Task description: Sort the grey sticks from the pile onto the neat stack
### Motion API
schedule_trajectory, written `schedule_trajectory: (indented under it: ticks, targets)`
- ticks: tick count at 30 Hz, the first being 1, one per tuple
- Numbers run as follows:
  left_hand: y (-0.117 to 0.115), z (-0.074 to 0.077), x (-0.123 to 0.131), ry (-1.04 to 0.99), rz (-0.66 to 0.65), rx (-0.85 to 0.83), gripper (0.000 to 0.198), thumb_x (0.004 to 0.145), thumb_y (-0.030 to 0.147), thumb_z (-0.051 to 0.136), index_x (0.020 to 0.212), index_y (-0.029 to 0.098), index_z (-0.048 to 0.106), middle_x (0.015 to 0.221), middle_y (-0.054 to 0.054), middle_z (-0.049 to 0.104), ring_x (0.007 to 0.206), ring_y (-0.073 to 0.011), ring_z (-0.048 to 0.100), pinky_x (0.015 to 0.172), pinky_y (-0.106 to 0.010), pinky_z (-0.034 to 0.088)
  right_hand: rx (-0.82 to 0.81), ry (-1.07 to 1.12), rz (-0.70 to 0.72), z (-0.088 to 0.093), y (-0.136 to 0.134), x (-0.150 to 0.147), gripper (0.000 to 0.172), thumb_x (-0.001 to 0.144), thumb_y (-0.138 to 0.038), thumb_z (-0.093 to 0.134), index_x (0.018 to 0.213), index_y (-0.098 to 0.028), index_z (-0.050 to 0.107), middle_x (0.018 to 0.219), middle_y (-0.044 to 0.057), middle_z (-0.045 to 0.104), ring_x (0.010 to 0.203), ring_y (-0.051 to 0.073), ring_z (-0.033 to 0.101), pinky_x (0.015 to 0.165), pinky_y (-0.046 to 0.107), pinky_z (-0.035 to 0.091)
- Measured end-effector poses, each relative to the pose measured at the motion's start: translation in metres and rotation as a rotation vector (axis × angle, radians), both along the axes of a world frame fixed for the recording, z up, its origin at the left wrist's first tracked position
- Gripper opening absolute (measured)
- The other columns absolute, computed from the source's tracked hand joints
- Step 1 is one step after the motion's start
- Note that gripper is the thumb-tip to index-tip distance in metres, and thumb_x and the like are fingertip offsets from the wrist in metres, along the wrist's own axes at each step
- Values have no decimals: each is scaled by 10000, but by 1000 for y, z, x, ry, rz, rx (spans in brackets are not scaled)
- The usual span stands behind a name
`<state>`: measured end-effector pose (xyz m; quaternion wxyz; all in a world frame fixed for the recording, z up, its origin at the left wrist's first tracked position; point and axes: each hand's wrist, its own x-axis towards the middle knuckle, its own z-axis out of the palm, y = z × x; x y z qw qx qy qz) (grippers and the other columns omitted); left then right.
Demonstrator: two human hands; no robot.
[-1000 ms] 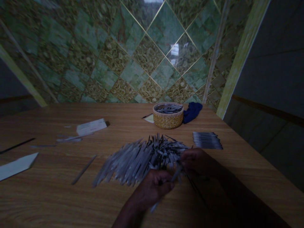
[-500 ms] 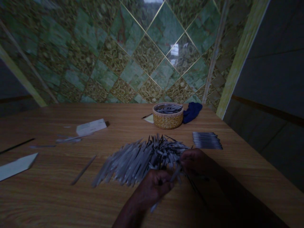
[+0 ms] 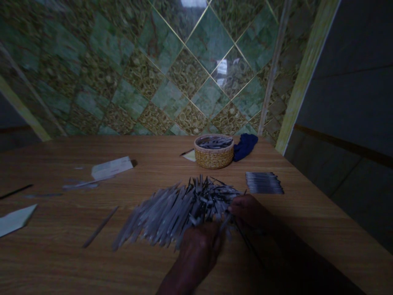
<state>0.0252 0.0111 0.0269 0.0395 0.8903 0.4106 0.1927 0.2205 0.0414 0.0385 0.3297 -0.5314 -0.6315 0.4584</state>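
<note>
A large pile of thin, pale grey and dark pen-like sticks [image 3: 162,213] lies spread on the wooden table. At its front right edge, my left hand [image 3: 201,246] is closed, back of the hand up, around a pale stick [image 3: 225,222]. My right hand [image 3: 247,209] pinches the upper end of the same stick, just right of the pile. Dark thin sticks [image 3: 247,239] show below my right hand, in shadow. A neat row of similar sticks [image 3: 264,182] lies flat beyond my right hand.
Behind the pile stand a woven basket [image 3: 214,157] full of sticks and a dark blue cloth [image 3: 245,146]. To the left are a white packet [image 3: 112,167], a pale card [image 3: 16,221], a black stick [image 3: 15,191] and a single loose stick [image 3: 100,227].
My left hand has turned over more, its back now facing up, and moved closer to my right hand. The whole view has shifted slightly.
</note>
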Motion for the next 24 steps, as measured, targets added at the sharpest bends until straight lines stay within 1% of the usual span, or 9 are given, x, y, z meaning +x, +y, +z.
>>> schedule_trajectory:
  ticks: [4, 7, 12, 15, 17, 19, 21, 22, 24]
  targets:
    - [0, -6, 1, 59, 40, 118, 154, 782, 127, 435, 689, 180, 545, 589, -46, 614, 521, -176, 575, 481, -261, 306, 12, -38, -28, 1, 0, -3, 250, 735, -324, 473, 527, -187, 451, 356, -74, 458, 298, 65, 395, 319, 162, 265]
    - [1, -9, 3, 73, 48, 152, 133, 757, 116, 461, 700, 179, 563, 593, -57, 632, 521, -190, 592, 465, -265, 301, 20, -98, -82, 2, 1, -6, 254, 723, -309, 460, 500, -188, 447, 356, -69, 450, 309, 69, 405, 329, 165, 277]
    - [1, -10, 5, 32, 63, 113, 163, 795, 152, 432, 792, 186, 591, 621, -54, 651, 536, -187, 611, 476, -262, 323, 34, -153, -109, 0, 5, -8, 258, 729, -302, 456, 499, -185, 470, 347, -64, 440, 319, 77, 415, 351, 174, 285]
    - [3, -9, 4, -3, 66, 56, 170, 788, 163, 431, 813, 196, 596, 616, -45, 650, 527, -176, 606, 471, -252, 324, 50, -226, -107, 1, 6, -6, 274, 757, -311, 445, 525, -178, 505, 385, -46, 472, 359, 94, 447, 381, 191, 302]
    - [4, -8, 2, -33, 70, 4, 153, 771, 172, 448, 775, 200, 598, 611, -38, 646, 527, -172, 602, 471, -244, 326, 168, -360, -102, 6, 3, -5, 237, 765, -292, 466, 584, -166, 553, 481, -18, 540, 463, 115, 509, 453, 209, 344]
    - [5, -7, 1, -100, 66, -72, 134, 758, 185, 468, 729, 199, 598, 607, -30, 638, 532, -164, 592, 478, -233, 331, 368, -498, -55, 14, -3, -6, 150, 767, -255, 494, 752, -164, 613, 672, 14, 621, 633, 139, 563, 570, 231, 386]
    - [7, -8, 1, -205, 74, -190, 130, 753, 213, 492, 673, 190, 592, 573, -12, 610, 512, -149, 558, 469, -222, 323, 552, -596, 47, 20, -11, -9, 191, 783, -221, 497, 937, -178, 601, 872, 41, 634, 786, 157, 565, 677, 256, 397]
    - [8, -8, 2, -269, 100, -258, 148, 750, 236, 505, 634, 182, 579, 541, 0, 580, 492, -139, 527, 456, -217, 310, 624, -646, 101, 22, -15, -12, 195, 794, -211, 491, 959, -181, 590, 915, 51, 623, 830, 165, 553, 703, 266, 395]
    - [10, -11, 2, -422, 171, -407, 196, 725, 285, 541, 566, 170, 537, 483, 26, 496, 458, -115, 446, 431, -207, 277, 787, -741, 186, 19, -19, -18, 146, 812, -205, 483, 915, -180, 583, 942, 69, 604, 937, 199, 510, 762, 304, 379]
